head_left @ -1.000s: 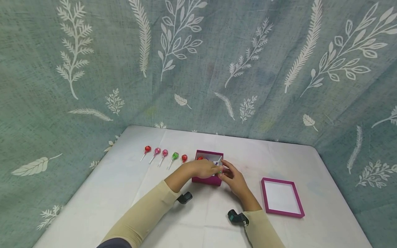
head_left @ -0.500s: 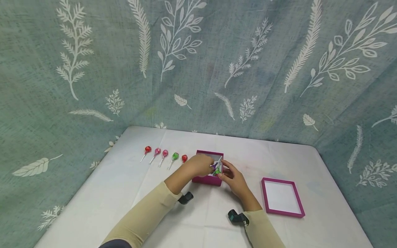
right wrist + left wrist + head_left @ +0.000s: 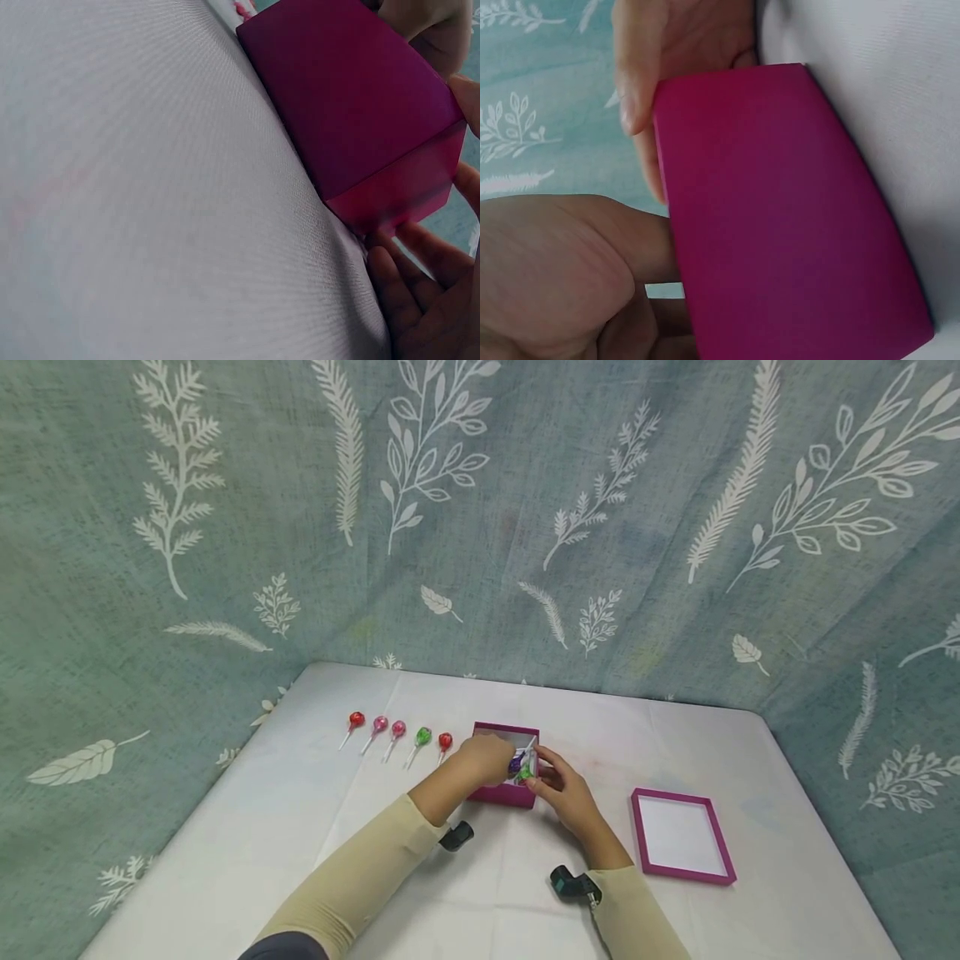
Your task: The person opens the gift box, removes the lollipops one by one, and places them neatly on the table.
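In the head view, my left hand (image 3: 483, 762) reaches over the near wall of a magenta box (image 3: 504, 796). Its fingertips are inside, so whatever they touch is hidden. A purple-wrapped lollipop (image 3: 515, 765) and a green one (image 3: 526, 772) show in the box beside that hand, with a white stick leaning up near the far right corner. My right hand (image 3: 566, 793) grips the box's right end, thumb by the front corner and fingers along the side. In the right wrist view, fingers (image 3: 427, 251) touch the end wall of the box (image 3: 352, 97).
Left of the box, several lollipops lie in a row on the white table: a red one (image 3: 356, 719), pink ones (image 3: 380, 724), a green one (image 3: 423, 737) and another red one (image 3: 446, 742). A magenta-rimmed lid (image 3: 684, 874) lies to the right, its white inside up.
My left hand has drawn back leftward from the box's right end, and its fingers now dip inside. This uncovers the purple and green lollipops. My right hand stays in place.
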`<action>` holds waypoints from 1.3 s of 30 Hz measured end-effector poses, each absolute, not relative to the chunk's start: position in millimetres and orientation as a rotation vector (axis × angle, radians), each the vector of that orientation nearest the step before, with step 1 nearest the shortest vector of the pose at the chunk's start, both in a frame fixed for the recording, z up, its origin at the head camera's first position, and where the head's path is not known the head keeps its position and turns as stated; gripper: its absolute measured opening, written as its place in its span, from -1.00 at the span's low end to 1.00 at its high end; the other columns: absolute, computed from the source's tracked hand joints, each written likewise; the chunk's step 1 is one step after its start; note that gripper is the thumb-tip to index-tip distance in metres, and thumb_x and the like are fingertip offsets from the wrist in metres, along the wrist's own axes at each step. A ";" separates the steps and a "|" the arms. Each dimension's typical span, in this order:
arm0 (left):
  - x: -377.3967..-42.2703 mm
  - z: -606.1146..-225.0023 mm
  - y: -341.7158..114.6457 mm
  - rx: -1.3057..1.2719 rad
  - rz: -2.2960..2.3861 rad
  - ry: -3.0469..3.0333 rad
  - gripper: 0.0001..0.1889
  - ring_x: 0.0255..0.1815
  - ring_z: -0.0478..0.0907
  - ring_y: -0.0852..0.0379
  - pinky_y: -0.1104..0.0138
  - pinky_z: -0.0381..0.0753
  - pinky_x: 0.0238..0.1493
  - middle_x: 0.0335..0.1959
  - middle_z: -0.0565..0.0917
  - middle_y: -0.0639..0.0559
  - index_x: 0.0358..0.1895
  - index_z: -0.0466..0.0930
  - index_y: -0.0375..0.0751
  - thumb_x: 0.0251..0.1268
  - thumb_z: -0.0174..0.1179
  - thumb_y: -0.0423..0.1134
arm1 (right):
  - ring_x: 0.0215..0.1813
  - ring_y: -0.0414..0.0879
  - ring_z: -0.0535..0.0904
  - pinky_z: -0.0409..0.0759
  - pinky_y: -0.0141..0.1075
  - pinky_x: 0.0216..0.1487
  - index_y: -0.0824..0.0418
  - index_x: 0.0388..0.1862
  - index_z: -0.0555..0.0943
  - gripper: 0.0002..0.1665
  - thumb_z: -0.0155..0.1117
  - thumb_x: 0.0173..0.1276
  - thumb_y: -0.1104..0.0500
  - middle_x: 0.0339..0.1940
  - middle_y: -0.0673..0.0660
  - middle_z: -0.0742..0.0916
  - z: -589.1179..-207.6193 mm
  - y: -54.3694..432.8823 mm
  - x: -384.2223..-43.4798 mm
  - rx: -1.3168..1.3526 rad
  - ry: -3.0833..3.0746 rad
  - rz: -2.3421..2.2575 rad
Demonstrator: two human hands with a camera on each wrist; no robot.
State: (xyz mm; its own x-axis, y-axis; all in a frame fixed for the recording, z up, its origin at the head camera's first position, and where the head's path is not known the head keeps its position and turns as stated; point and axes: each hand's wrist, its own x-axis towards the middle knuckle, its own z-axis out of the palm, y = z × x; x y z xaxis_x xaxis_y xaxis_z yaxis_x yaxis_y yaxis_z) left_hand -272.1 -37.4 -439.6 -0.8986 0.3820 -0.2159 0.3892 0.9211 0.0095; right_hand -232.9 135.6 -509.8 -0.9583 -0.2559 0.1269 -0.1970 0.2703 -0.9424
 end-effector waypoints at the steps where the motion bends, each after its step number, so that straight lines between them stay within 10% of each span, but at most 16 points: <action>1: -271.8 -440.5 -36.9 0.593 -0.082 2.864 -0.74 -0.32 0.59 0.07 0.13 0.62 -0.17 -0.25 0.71 -0.01 -0.05 0.70 -0.12 0.20 0.35 -0.17 | 0.18 0.22 0.54 0.53 0.03 0.10 0.20 0.47 0.30 -0.24 0.34 0.35 0.12 0.25 0.38 0.53 -515.0 135.9 -235.3 -0.436 2.461 -1.826; 39: -278.4 -450.4 -38.0 0.457 0.198 2.831 -0.76 -0.40 0.55 0.10 0.21 0.59 -0.25 -0.26 0.70 -0.05 -0.09 0.70 -0.21 0.16 0.35 -0.27 | 0.19 0.23 0.53 0.53 0.06 0.09 0.11 0.47 0.32 -0.24 0.35 0.34 0.08 0.27 0.35 0.54 -524.6 135.0 -240.0 -0.386 2.481 -1.810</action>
State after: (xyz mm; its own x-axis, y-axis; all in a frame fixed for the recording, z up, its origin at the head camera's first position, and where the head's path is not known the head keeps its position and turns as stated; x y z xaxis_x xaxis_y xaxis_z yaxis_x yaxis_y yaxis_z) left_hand -278.4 -38.0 -450.4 -0.9148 0.3260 -0.2384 0.2897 0.9410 0.1751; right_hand -240.0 135.0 -524.6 -0.9678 -0.2268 0.1089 -0.1730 0.2855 -0.9427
